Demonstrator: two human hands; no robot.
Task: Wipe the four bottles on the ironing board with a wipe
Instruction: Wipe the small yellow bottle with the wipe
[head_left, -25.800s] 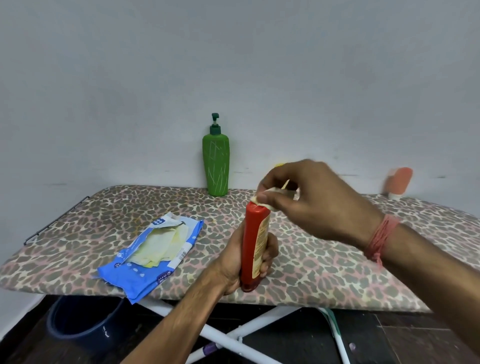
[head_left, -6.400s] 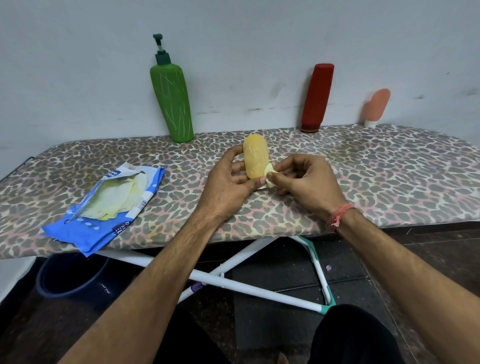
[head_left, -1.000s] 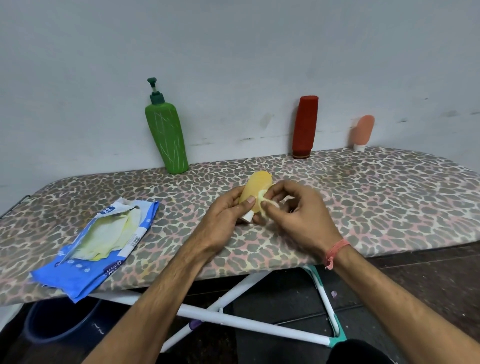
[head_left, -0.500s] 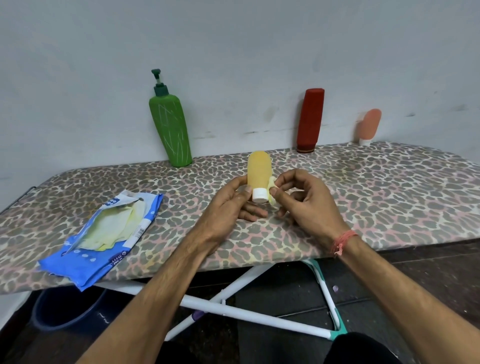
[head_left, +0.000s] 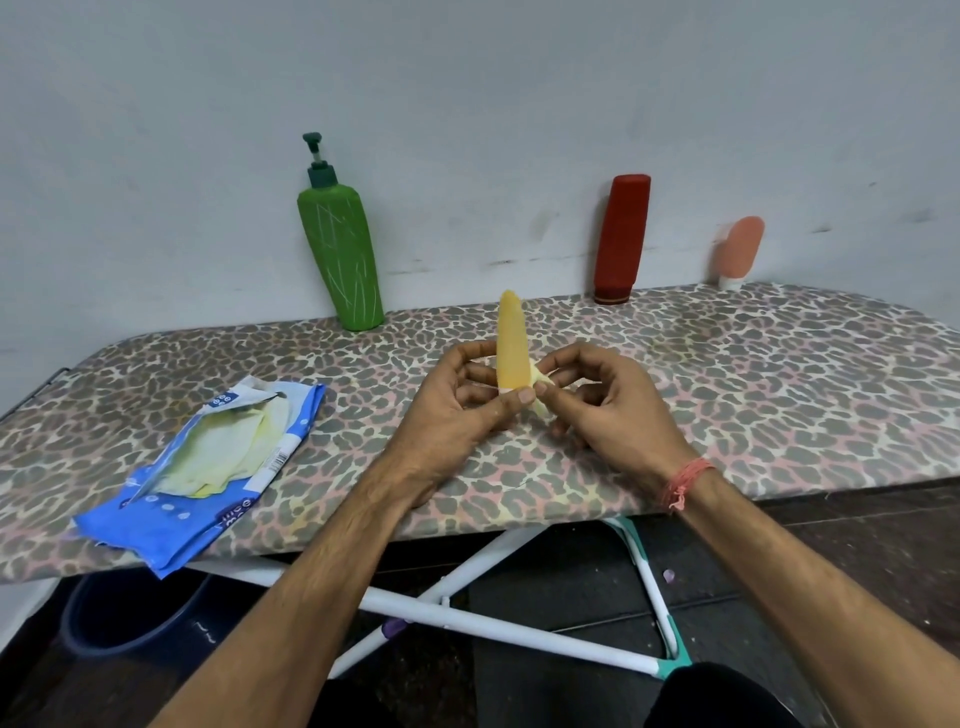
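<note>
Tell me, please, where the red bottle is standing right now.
In the head view the red bottle stands at the board's far edge against the wall, right of centre, between the green pump bottle and the small peach bottle.

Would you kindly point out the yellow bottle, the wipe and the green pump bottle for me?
yellow bottle (head_left: 511, 343): head view, middle of its body.
wipe (head_left: 538, 375): head view, the fold showing beside the bottle's base.
green pump bottle (head_left: 340, 254): head view, middle of its body.
</note>
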